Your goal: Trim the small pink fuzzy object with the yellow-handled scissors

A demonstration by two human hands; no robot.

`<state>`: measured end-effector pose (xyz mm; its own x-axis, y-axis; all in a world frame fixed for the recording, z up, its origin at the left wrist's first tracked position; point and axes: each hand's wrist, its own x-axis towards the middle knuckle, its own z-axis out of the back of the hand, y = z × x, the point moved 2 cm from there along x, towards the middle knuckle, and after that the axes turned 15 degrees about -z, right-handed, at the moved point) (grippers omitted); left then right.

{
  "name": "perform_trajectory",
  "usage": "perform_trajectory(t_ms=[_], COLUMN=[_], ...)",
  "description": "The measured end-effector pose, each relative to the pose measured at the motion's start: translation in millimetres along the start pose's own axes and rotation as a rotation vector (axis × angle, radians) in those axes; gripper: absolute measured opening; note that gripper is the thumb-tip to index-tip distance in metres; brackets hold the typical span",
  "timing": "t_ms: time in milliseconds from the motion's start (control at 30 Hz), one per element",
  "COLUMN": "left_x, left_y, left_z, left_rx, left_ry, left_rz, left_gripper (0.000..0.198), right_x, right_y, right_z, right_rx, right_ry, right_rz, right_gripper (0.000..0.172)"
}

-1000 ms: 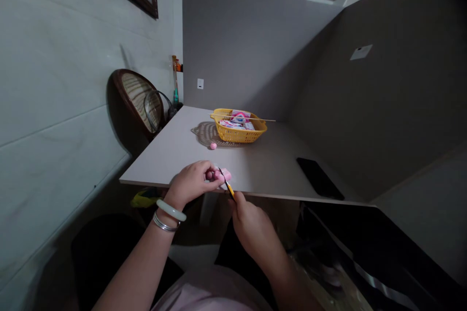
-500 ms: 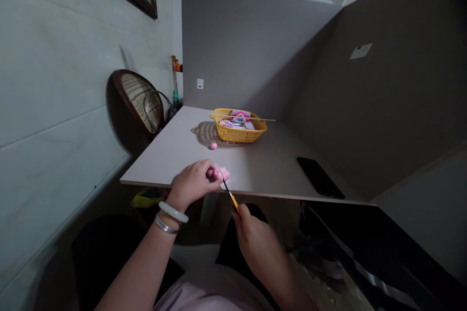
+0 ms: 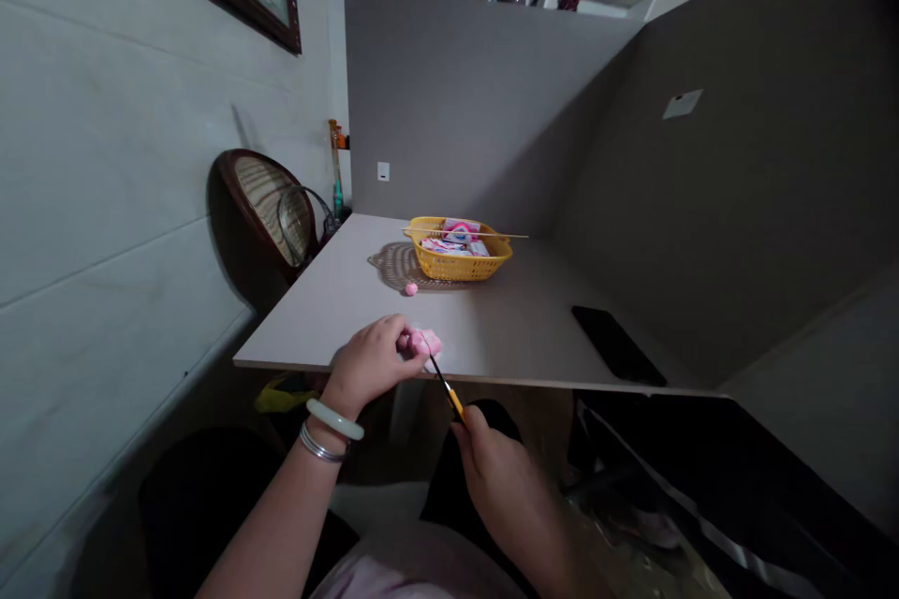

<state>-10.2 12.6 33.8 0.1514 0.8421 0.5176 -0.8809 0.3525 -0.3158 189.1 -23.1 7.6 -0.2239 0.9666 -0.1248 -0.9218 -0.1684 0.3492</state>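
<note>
Near the table's front edge, my left hand (image 3: pixel 372 361) pinches a soft-looking pink lump (image 3: pixel 425 343) between thumb and fingers. A thin tool with a black shaft and yellow handle (image 3: pixel 456 404) is held in my right hand (image 3: pixel 500 466), below and to the right of the lump. The tool's tip touches the lump's lower right side. Further back on the table lies a small pink ball (image 3: pixel 411 289). Bangles circle my left wrist.
A yellow basket (image 3: pixel 460 268) with packets inside stands at the back, a thin stick (image 3: pixel 516 236) lying across it. A black flat object (image 3: pixel 616 344) lies on the table (image 3: pixel 302 318) at right. Grey panels rise behind and to the right.
The whole view has shifted slightly, so the scene sits a little lower. Both hands keep nearly the same pose, the tool still against the pink lump.
</note>
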Motion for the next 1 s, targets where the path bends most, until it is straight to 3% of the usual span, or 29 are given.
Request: perform_trajectory(t_ms=[300,567,833,1000], left_x=[1,0,0,0], left_y=[3,1,4,4], left_z=[1.8,1.8,1.7,0.6], left_rx=[-0.015,-0.028,-0.027,-0.033], left_ry=[0.023,0.007,-0.005,-0.001], left_rz=[0.018,0.021,0.007,0.028], left_gripper=[0.017,0.021,0.017,0.020], right_x=[23,1,24,10], right_y=[29,-2,29,10], right_z=[11,-4,10,0], right_rx=[-0.020,0.015,-0.054,0.000], right_ry=[-0.090,-0.038,-0.118,-0.074], right_rz=[0.069,0.020,0.081,0.055], right_gripper=[0.020,0.020,0.018,0.018])
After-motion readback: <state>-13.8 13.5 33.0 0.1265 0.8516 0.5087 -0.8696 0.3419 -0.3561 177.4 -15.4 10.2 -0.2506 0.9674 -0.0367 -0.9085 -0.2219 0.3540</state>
